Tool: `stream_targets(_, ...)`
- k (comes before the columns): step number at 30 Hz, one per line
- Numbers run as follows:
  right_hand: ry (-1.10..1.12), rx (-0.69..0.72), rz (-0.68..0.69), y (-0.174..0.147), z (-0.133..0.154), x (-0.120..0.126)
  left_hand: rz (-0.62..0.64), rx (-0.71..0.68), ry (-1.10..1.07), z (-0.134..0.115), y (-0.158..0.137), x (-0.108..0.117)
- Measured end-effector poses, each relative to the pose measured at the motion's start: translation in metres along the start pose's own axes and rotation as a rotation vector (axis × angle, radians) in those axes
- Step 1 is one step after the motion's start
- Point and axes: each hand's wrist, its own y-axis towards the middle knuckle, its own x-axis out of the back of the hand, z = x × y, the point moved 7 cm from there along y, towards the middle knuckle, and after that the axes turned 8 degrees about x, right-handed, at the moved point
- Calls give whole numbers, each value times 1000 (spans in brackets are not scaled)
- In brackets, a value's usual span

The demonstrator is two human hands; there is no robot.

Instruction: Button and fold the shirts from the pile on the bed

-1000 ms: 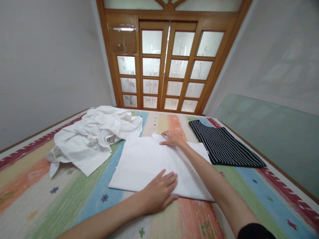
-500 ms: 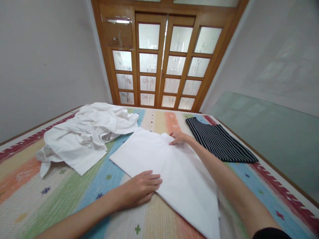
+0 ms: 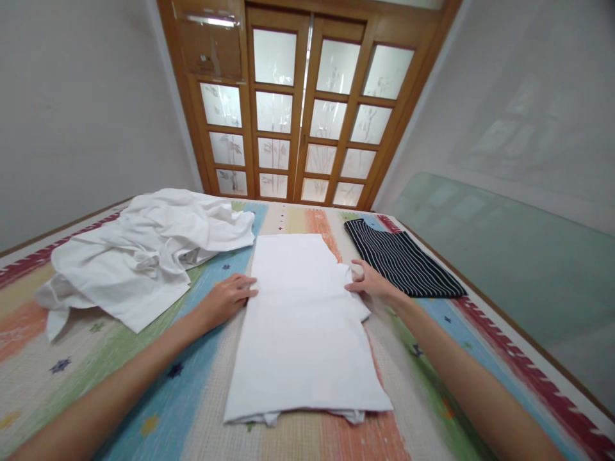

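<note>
A white shirt [image 3: 302, 326], folded into a long rectangle, lies in front of me on the striped bed cover. My left hand [image 3: 230, 298] is at its left edge, fingertips together on the folded side. On the opposite side, my right hand [image 3: 371, 282] pinches a bunched bit of the right edge between thumb and fingers. Loose white fabric sticks out beside and below that right hand. At the near end, under layers peek out beneath the hem.
A crumpled heap of white cloth [image 3: 154, 240] lies to the left. A folded black-and-white striped garment [image 3: 403, 259] rests at the right. Beyond are wooden glazed doors [image 3: 307, 128], with a pale green panel [image 3: 504, 250] along the right wall.
The white shirt has turned from lying slantwise to pointing straight away from me. My left hand has moved up and left to its edge; my right hand has shifted right.
</note>
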Motion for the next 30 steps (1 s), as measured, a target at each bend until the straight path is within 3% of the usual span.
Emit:
stream_targets(2,97,-6,-65,-8,-3,-2,-69,233,-154,17,7,5)
stream_targets(6,247,-35,-138,-19,-4,-8,-117,731,-657,38,4,-3)
stream_targets(9,319,-29,-97,-22,3,-18,-91,910,-919,33,2,-9)
stream_targets(12,358,22,-1,-21,13,-30,35,913,-991,22,8,-14)
stream_targets(17,247,101,166,-15,21,-42,177,750,-850,12,20,-21)
stream_targets(25,271,168,10,-14,22,-22,26,699,-925,18,18,-12)
stream_targets(30,-114,296,-73,-16,35,-12,-16,572,-602,9,25,10)
